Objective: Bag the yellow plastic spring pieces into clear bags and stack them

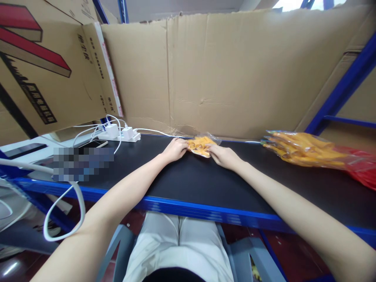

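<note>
Orange items in a small clear bag point(201, 145) are being pinched between left hand point(175, 149) and right hand point(222, 155), on the black tabletop point(190, 180).

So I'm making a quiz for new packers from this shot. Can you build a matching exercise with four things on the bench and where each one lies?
Things:
1. small clear bag of orange pieces
2. pile of orange-filled bags
3. white power strip
4. phone

Places:
A. far right of the black bench top
B. back left, by the cardboard wall, chargers plugged in
C. between both hands, at the middle
D. flat on the bench, just in front of the power strip

Pairs: 1-C, 2-A, 3-B, 4-D
</note>
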Motion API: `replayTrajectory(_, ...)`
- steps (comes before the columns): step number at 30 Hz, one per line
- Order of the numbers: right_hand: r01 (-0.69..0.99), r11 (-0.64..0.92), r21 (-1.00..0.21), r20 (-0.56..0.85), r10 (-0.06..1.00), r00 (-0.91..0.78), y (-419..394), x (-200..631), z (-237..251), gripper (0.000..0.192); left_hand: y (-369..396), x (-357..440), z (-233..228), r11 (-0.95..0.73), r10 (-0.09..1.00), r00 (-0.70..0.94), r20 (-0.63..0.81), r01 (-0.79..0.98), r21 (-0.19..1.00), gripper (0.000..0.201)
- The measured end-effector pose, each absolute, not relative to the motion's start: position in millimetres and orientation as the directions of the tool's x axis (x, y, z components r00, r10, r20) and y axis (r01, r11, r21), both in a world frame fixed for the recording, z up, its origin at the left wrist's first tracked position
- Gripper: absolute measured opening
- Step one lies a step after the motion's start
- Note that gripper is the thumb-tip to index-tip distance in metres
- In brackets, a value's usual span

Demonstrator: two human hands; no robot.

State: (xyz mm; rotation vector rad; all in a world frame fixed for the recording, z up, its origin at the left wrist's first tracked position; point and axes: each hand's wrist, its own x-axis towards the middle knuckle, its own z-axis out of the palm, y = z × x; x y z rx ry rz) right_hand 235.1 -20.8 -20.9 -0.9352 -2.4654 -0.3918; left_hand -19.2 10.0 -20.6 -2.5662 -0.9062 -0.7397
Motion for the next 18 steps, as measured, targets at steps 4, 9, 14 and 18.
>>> replayTrajectory(4, 0.614, 0.777, 0.136, 0.558, 0.452, -0.696, -19.7, 234.5, -20.8, 0.046, 7.1, -16.1, -18.8, -0.733, 0.488, 0.66, 0.571, 0.665, -0.143, 0.02)
replayTrajectory(9, 0.587, 0.788, 0.188, 0.604, 0.378, -0.702, -18.6, 231.6, -15.2, 0.033, 1.8, -12.0, -14.8, -0.761, 0.443, 0.677, 0.587, 0.63, -0.153, 0.021)
replayTrajectory(14, 0.661, 0.733, 0.161, 0.647, 0.428, -0.631, -16.6, 236.0, -14.5, 0.031, -4.0, -8.7, -11.1, -0.791, 0.416, 0.687, 0.596, 0.597, -0.136, 0.023)
replayTrajectory(18, 0.714, 0.691, 0.115, 0.669, 0.478, -0.57, -15.9, 238.0, -19.1, 0.034, 1.8, -13.5, -13.6, -0.794, 0.447, 0.675, 0.587, 0.602, -0.087, 0.02)
